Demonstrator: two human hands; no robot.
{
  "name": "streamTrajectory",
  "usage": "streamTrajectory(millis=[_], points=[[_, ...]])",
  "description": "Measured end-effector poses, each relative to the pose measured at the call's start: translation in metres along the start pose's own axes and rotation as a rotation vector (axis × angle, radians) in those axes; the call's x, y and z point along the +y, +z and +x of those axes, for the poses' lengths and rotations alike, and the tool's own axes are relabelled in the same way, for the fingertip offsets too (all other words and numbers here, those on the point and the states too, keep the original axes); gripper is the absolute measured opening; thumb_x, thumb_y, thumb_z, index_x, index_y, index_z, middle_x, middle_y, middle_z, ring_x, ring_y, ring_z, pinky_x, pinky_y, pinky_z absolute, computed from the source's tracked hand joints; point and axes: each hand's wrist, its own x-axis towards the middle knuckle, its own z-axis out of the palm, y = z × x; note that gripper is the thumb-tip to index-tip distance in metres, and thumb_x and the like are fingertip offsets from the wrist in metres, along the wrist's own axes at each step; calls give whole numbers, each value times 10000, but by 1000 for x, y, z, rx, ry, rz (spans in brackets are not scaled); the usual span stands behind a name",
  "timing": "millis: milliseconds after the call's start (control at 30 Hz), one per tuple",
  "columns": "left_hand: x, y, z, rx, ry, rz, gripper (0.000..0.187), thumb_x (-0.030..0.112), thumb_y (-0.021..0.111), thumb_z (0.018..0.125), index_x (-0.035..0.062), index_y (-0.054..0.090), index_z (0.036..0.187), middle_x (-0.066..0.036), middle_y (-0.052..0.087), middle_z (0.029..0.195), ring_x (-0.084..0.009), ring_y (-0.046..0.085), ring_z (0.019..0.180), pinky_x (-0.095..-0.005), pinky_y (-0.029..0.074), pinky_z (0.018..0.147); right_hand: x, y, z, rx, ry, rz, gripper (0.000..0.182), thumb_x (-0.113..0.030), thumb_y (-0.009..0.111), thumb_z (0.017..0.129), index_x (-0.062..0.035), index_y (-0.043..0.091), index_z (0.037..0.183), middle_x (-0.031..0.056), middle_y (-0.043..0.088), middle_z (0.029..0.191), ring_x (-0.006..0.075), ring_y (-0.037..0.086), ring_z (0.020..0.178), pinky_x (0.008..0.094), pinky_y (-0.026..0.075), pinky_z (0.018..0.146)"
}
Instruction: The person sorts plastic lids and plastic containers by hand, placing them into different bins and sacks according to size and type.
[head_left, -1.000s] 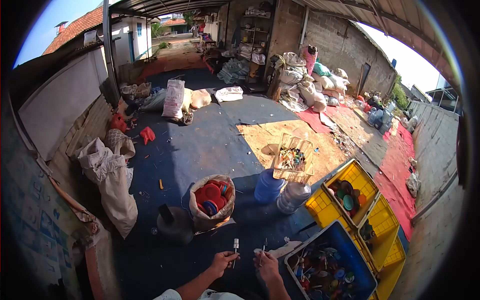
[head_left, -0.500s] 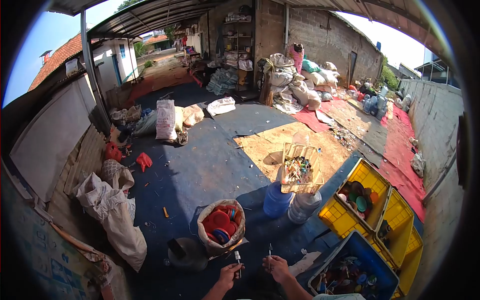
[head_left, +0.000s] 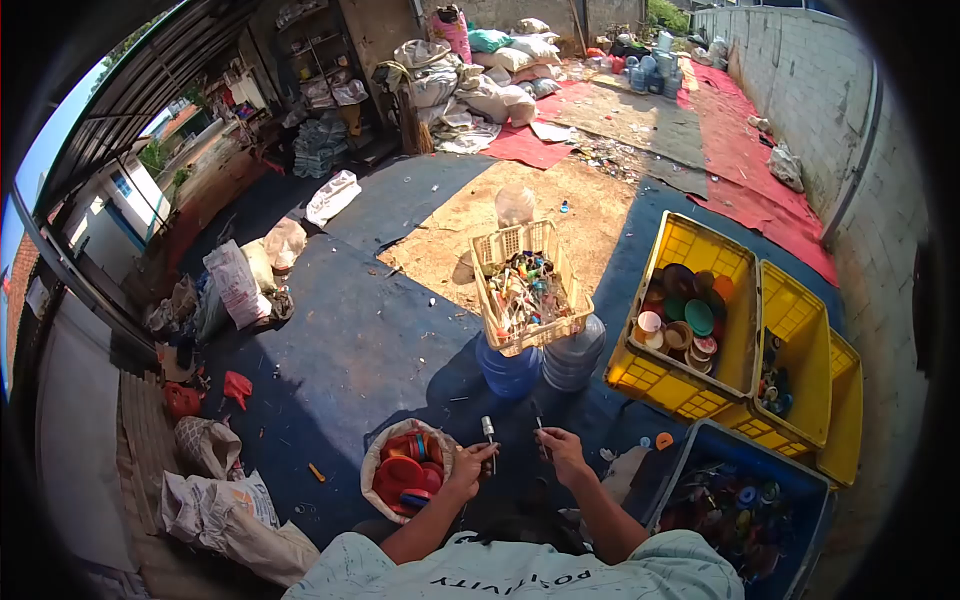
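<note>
My left hand is closed on a small pale cylinder with a thin stem, held upright. A short gap to its right, my right hand pinches a slim dark stick-like piece; its exact kind I cannot tell. Below and left of my left hand stands a white sack with its rim rolled open, full of red lids and a few blue ones. Ahead of both hands, a cream plastic crate filled with small mixed plastic pieces rests on two large water jugs.
Right of me stand a blue crate of mixed plastic bits and several yellow crates, one with round lids. Stuffed sacks lie at the left and along the back wall. A pale block wall borders the right side.
My view has tilted down and turned right, bringing my shirt and more of the crates into sight. Both hands still hold their small pieces.
</note>
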Motion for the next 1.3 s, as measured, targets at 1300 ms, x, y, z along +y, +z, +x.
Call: streamTrajectory(millis=[1300], points=[[134, 121, 319, -250, -425, 472, 186, 185, 759, 803, 24, 672, 836, -8, 631, 727, -70, 530, 590, -210, 386, 518, -76, -5, 178, 563, 119, -471, 458, -267, 676, 831, 33, 604, 1169, 155, 645, 1129, 242, 618, 1037, 320, 476, 888]])
